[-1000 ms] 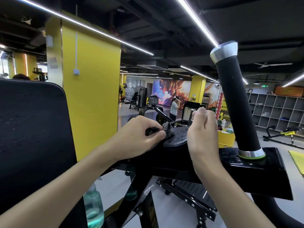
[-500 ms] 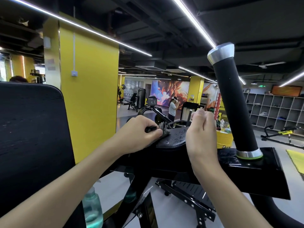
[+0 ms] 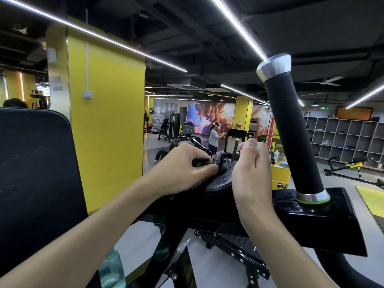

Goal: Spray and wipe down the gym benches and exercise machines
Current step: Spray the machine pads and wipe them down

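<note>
Gym clean-up: our left hand [image 3: 182, 169] presses a dark cloth [image 3: 217, 162] onto the small textured machine pad [image 3: 220, 182], fingers [image 3: 195, 152] curled round the wad. The rest of the pad lies at 3 o'clock from them, between both hands, so we judge the left hand nearer for the next stroke. Our right hand [image 3: 252, 163] curls at the pad's 1 o'clock edge; whether it holds anything we cannot tell. The spray bottle [image 3: 112, 269] stands low at 7 o'clock.
</note>
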`<state>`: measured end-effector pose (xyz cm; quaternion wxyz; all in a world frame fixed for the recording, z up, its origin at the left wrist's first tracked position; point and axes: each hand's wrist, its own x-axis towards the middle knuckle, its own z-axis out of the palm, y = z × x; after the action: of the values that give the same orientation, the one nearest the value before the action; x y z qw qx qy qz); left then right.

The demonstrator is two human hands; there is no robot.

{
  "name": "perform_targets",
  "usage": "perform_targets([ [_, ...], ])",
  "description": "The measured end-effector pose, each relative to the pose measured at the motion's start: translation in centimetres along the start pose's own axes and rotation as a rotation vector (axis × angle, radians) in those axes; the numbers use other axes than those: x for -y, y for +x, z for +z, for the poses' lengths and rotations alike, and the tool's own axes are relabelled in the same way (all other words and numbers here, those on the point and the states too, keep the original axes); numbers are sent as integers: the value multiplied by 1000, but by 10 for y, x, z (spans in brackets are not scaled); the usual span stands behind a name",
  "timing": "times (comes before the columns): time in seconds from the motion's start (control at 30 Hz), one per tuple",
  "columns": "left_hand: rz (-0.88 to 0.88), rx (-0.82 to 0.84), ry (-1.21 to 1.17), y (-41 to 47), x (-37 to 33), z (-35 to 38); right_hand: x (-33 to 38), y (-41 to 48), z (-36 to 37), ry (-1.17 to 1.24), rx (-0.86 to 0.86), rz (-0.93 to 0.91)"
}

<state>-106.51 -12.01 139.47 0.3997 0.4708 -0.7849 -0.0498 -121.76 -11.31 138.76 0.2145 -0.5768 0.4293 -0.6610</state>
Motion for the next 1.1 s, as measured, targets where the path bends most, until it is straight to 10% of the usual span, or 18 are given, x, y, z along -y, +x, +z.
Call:
perform_targets([
  [1.1,69,152,-18,54,-17,16,-5,10,3,369,-204,108],
])
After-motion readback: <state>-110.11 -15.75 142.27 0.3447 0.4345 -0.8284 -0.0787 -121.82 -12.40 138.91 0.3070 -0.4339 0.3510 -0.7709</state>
